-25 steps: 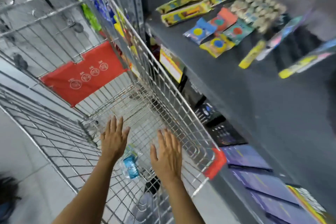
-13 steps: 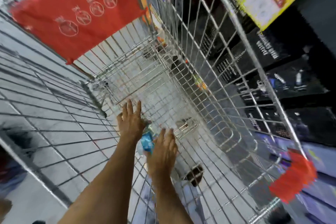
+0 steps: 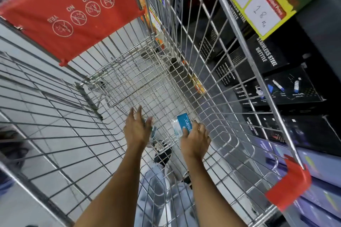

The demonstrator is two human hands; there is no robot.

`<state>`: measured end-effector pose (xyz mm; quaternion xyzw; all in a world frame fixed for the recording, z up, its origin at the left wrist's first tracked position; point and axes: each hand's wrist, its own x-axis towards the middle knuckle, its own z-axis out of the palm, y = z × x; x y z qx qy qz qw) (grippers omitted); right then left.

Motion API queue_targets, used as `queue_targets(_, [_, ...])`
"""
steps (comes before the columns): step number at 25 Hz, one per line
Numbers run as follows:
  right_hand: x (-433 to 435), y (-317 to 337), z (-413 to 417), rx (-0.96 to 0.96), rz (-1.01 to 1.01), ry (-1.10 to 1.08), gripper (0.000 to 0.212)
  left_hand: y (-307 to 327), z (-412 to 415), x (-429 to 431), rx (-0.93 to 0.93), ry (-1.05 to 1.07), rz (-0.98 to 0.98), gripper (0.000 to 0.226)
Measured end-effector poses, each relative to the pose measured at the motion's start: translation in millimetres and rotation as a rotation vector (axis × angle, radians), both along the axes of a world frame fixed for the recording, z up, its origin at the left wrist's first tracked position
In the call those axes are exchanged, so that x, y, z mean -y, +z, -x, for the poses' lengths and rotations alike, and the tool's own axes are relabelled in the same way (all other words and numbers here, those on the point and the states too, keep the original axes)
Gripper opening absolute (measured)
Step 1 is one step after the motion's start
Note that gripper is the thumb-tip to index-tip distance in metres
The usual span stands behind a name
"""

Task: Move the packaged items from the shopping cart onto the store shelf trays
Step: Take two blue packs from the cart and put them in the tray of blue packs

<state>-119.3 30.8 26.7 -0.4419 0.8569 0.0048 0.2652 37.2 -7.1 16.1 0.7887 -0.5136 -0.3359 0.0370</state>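
Note:
Both my arms reach down into the wire shopping cart. My right hand grips a small clear packet with a blue label near the cart floor. My left hand curls around another small packet, of which only a blue-grey edge shows past the fingers. The rest of the cart floor holds nothing else that I can make out. The shelf trays are out of view.
A red child-seat flap hangs at the cart's far end. Black boxed stainless steel bottles line the shelf beyond the cart's right wall, with a yellow price tag above. A red corner bumper caps the cart's near right corner.
The view has tipped down from the shelf into the cart. Both hands dropped to the cart floor and moved apart, each closing on a packet.

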Motion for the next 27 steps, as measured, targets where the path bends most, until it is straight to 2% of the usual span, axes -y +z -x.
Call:
queue_targets(3, [-1,-1,-13,0.048,-0.031,-0.02,0.067,-3,10,-13,-0.008,-0.153,-0.01,0.068])
queue_targets(5, [-2,1,-14,0.092,-0.02,-0.089,0.066,-5,14,-16,-0.017,-0.255,0.01,0.076])
queue_targets(7, [0,8,-9,0.084,0.098,-0.142,0.05,-5,18,-14,-0.045,-0.355,0.016,0.084])
queue_targets(9, [4,13,0,-0.009,0.25,-0.115,0.036,-7,22,-9,-0.075,-0.393,0.014,0.087])
queue_targets(11, [7,14,4,-0.082,0.23,0.027,0.033,-8,27,-8,-0.058,-0.382,0.021,0.081])
queue_targets(13, [2,10,1,-0.048,0.122,0.154,0.041,-7,33,-10,-0.02,-0.303,0.046,0.07])
queue_targets(17, [0,3,7,-0.025,0.104,0.112,0.062,-1,41,-17,-0.031,-0.038,0.012,0.077])
queue_targets(19, [2,0,16,-0.001,0.012,0.149,0.073,-2,40,-21,-0.084,-0.02,-0.013,0.08])
queue_targets(23, [1,-3,21,0.039,-0.026,0.159,0.074,-2,40,-21,-0.196,-0.137,0.048,0.076])
queue_targets(27, [-2,-3,13,-0.02,-0.01,0.182,0.076,2,45,-16,-0.133,-0.067,0.046,0.089])
